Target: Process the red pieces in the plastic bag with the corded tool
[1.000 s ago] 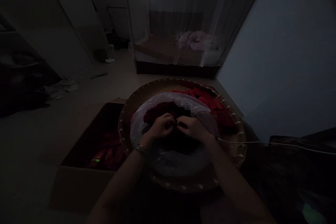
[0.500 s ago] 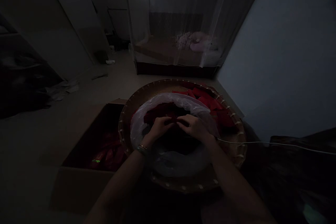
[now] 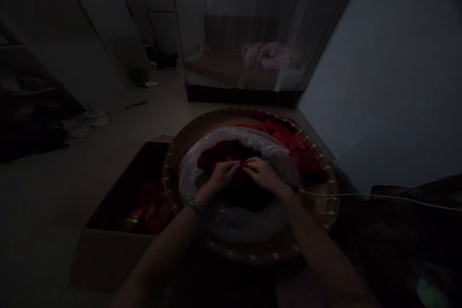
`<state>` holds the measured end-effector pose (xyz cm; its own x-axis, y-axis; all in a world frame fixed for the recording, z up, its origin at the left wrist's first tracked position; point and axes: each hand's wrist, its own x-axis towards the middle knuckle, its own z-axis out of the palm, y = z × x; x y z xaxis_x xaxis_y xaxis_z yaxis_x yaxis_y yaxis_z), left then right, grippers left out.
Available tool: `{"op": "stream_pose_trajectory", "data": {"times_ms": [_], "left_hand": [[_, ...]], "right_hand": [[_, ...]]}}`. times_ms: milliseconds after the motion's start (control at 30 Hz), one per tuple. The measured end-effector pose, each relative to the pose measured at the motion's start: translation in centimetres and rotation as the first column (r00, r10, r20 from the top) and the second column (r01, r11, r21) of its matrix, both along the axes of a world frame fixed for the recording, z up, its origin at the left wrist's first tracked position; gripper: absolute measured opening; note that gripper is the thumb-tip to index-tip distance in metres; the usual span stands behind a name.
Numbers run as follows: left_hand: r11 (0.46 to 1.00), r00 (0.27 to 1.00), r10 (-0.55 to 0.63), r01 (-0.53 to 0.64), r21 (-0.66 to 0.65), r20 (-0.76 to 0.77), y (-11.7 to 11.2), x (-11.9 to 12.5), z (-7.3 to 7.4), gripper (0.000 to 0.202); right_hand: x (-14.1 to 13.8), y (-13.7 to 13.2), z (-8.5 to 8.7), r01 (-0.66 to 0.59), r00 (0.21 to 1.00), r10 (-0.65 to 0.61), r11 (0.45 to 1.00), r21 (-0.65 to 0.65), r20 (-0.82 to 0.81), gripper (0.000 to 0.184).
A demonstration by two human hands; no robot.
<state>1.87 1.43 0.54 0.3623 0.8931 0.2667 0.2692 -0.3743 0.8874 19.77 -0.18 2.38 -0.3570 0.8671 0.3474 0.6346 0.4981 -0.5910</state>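
Red piece (image 3: 244, 164) between fingertips (image 3: 234, 164) (outline murky)

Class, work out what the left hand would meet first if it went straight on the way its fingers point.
Probably the right hand, whose fingertips face those of the left hand, just past the small red piece that both seem to pinch. Dim light leaves depth unclear.

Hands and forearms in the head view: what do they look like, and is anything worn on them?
The left hand and right hand are ungloved; the visible forearms show no sleeves. The left wrist wears what look like bangles, one thin and shiny. A thin white cable shows beside the right wrist; whether it's attached is too dark to tell.
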Motion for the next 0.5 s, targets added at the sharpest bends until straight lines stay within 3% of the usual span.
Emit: {"op": "stream_pose_trajectory", "data": {"times_ms": [67, 167, 267, 400, 500], "left_hand": [[0.998, 0.998, -0.029, 0.032, -0.059, 0.053, 0.0, 0.0, 0.1, 0.036], [0.966, 0.996, -0.091, 0.092, -0.24, 0.013, 0.1, 0.0, 0.0, 0.056], [0.913, 0.99, -0.141, 0.129, -0.387, -0.002, 0.0, -0.2, -0.1, 0.052], [0.89, 0.984, -0.178, 0.171, -0.423, 0.024, -0.2, -0.2, -0.3, 0.048], [0.887, 0.979, -0.202, 0.195, -0.419, 0.03, -0.3, -0.2, -0.2, 0.043]], "right_hand": [[0.3, 0.3, -0.2, 0.045, 0.998, -0.045, 0.999, 0.002, -0.035, 0.016], [0.8, 0.6, 0.1, 0.093, 0.992, -0.095, 0.995, -0.023, -0.087, 0.017], [1.2, 0.6, 0.7, 0.073, 0.988, -0.095, 0.981, -0.179, -0.122, 0.025], [1.2, 0.2, 1.1, 0.039, 0.984, -0.106, 0.912, -0.408, -0.142, 0.032], [1.1, 0.2, 1.0, 0.028, 0.994, -0.067, 0.92, -0.39, -0.087, 0.027]]}}
